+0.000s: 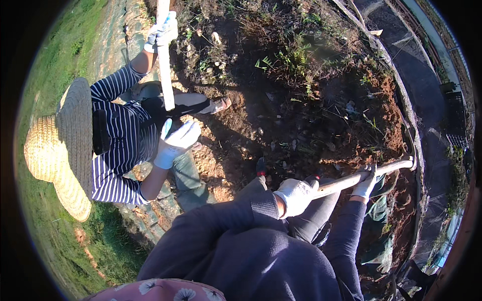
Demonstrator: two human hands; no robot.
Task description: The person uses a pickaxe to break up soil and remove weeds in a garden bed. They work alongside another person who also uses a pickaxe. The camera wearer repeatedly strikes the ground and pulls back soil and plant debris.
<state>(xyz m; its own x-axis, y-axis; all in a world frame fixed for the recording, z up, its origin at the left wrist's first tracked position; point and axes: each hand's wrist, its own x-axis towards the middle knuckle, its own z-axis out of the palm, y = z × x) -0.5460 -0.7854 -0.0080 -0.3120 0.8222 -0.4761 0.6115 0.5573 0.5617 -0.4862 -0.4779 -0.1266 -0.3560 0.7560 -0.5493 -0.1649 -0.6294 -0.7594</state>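
Observation:
My left hand [296,196], in a white work glove, grips the near end of a wooden tool handle [340,182] in front of my body. Farther along the same handle, my right hand [366,183], also gloved, is closed around it. The handle slants up to the right. At its far end a thin metal head [413,145], probably a hoe blade seen edge-on, lies close to the concrete edge. Below the handle are my legs in grey trousers [314,222], and the dark shoes stand on soil [271,124].
At the left, a co-worker in a straw hat [45,148] holds another wooden handle [165,75] with one gloved hand; the other glove [182,135] is off it. Weeds [297,56] grow ahead. A concrete edge [406,101] curves along the right. Green sandbags [190,177] lie beside the co-worker.

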